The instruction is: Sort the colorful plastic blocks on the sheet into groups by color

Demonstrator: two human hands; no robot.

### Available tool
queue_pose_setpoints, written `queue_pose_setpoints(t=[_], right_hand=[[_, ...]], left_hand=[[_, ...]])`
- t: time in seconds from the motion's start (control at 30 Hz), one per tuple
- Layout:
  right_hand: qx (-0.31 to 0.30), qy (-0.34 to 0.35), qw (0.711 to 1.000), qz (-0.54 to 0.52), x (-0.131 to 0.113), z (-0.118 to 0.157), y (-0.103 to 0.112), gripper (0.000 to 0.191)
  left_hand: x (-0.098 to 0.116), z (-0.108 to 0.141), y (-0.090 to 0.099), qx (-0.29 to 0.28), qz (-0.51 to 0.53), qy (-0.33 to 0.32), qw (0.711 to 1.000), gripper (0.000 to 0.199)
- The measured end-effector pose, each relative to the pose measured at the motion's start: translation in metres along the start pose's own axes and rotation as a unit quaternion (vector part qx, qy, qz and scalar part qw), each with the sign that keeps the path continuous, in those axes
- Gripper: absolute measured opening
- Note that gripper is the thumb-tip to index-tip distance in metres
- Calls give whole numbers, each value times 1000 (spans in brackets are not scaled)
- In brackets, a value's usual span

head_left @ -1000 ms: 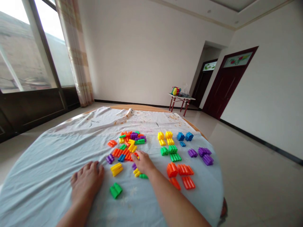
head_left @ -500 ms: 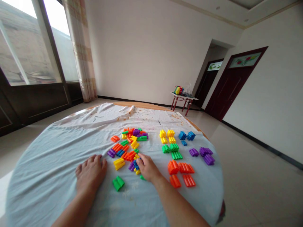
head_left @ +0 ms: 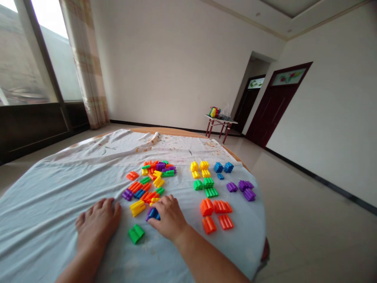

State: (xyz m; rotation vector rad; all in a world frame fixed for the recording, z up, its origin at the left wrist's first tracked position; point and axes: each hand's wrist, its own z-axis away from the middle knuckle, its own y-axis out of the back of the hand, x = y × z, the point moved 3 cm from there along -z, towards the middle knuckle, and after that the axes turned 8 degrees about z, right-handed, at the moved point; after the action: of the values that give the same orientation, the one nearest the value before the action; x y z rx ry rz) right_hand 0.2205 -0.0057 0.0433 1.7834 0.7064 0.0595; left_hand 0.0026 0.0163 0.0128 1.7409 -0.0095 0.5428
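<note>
My left hand (head_left: 98, 222) rests flat on the tablecloth, fingers spread, holding nothing. My right hand (head_left: 169, 218) is over the front of the mixed pile, its thumb and fingers curved around a blue plastic building block (head_left: 154, 214). A purple block (head_left: 148, 214) shows just beside the blue one. Between my hands lie a yellow block (head_left: 138, 208) and a green block (head_left: 136, 234). Orange blocks (head_left: 150, 196) and other colours form the loose pile beyond. My right palm hides some small pieces.
On the right, blocks stand grouped by colour: yellow (head_left: 199, 169), blue (head_left: 224, 168), green (head_left: 207, 185), purple (head_left: 244, 188) and orange (head_left: 215, 212). A wrinkled cloth (head_left: 64, 184) covers the round table. A small side table (head_left: 221, 120) stands by the far wall.
The view has turned slightly right, so everything sits further left. My right hand has spread and reached over the blue and purple blocks. My left hand stays flat.
</note>
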Motion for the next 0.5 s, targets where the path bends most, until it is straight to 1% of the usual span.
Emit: queue_pose_setpoints(t=[0.07, 0.1, 0.2, 0.27, 0.33, 0.5], right_hand=[[-10, 6, 1000, -9, 1, 0, -2, 32], [-6, 9, 1000, -25, 2, 0, -1, 32], [8, 9, 995, -100, 2, 4, 7, 40], [-2, 11, 988, -156, -1, 8, 11, 44], [-22, 16, 981, -191, -5, 13, 13, 40], [-46, 13, 979, -196, -11, 23, 7, 28]], left_hand=[[-2, -2, -1, 0, -7, -3, 1000, 58], [-3, -3, -2, 0, -10, -3, 1000, 58], [-5, -5, -3, 2, -16, -2, 1000, 57], [-5, -5, -3, 4, -15, -3, 1000, 55], [-5, -5, -4, 4, -11, -5, 1000, 54], [-3, -5, -3, 10, -18, 2, 1000, 54]])
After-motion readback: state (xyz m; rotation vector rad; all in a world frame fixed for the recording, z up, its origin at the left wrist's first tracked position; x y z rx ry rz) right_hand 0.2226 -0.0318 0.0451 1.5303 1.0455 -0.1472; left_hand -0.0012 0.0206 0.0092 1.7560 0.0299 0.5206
